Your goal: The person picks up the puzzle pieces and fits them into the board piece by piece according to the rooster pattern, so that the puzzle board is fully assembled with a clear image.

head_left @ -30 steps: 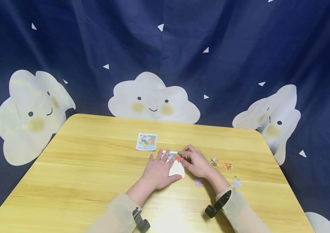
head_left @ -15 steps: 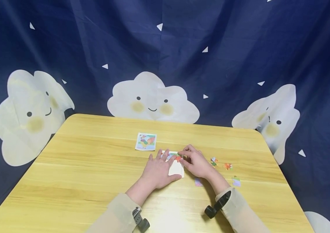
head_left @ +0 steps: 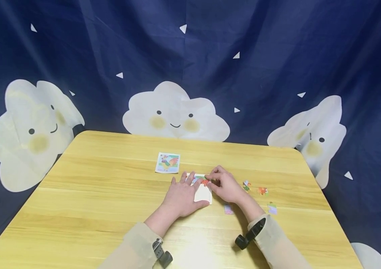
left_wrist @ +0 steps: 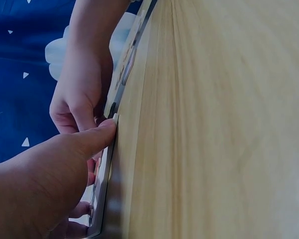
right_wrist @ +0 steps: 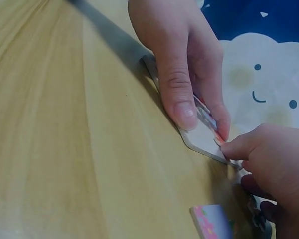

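Observation:
A small white puzzle board [head_left: 203, 195] lies on the table, with colourful pieces along its far side. My left hand [head_left: 181, 198] spreads its straight fingers over the board, its thumb resting at the near edge. At the board's far right corner, thumb and index finger of my right hand [head_left: 227, 188] pinch a puzzle piece [head_left: 205, 182] with red on it; the fingers partly hide it. The right wrist view shows the bare white board [right_wrist: 199, 140] under the left thumb. A loose pink-and-lilac piece [head_left: 229, 209] lies near my right wrist.
Right of my right hand lie a green-and-blue piece [head_left: 246, 186], an orange piece [head_left: 262, 191] and a lilac-and-green piece [head_left: 272, 208]. A square picture card [head_left: 167, 163] with a bird lies behind the board. A dark blue curtain [head_left: 210, 48] hangs behind the wooden table [head_left: 93, 186].
The head view has shifted very slightly. Both hands stay at the board, and the loose pieces and the card lie where they were.

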Motion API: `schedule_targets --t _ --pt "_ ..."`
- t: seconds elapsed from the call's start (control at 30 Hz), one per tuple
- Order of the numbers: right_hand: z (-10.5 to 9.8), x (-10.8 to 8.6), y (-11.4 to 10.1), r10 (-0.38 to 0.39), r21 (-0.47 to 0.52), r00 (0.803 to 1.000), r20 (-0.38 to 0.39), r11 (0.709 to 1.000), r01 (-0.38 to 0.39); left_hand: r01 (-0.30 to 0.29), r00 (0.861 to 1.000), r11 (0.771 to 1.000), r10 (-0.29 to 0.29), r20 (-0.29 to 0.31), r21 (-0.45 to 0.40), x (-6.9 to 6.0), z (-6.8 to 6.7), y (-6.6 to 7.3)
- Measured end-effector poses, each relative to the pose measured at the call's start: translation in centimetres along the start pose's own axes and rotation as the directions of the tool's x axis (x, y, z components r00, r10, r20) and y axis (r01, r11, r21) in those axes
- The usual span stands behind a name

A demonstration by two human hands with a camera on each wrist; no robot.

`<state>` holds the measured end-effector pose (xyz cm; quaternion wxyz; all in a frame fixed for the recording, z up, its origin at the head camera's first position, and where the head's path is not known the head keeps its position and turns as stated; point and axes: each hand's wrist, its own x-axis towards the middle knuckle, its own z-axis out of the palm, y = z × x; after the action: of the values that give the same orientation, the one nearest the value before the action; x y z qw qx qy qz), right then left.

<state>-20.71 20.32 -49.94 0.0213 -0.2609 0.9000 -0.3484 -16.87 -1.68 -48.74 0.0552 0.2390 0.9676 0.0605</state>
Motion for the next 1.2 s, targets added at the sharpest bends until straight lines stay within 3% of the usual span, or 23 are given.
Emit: schedule_targets --t 0.23,0.43,0.93,1.2 --pt "-0.6 0.3 -0.2 0.007 0.041 0.999 0.045 0.999 -0.009 -0.003 1.000 1.000 0.003 -0.008 -0.022 -0.1 -0.2 0.2" --pt "-0.8 0.7 -0.3 -0.007 0.049 0.999 0.034 0.999 0.005 -0.008 1.000 1.000 0.008 -0.009 -0.021 -0.2 -0.3 0.3" --pt "-1.0 1.8 -1.0 0.061 -0.061 0.998 0.018 0.996 -0.060 -0.009 1.000 1.000 0.009 -0.003 -0.021 0.0 -0.6 0.1" --pt "-1.2 1.4 -0.7 0.016 -0.063 0.999 0.040 0.998 -0.014 -0.001 1.000 0.999 0.002 0.009 -0.039 0.2 -0.4 0.0"
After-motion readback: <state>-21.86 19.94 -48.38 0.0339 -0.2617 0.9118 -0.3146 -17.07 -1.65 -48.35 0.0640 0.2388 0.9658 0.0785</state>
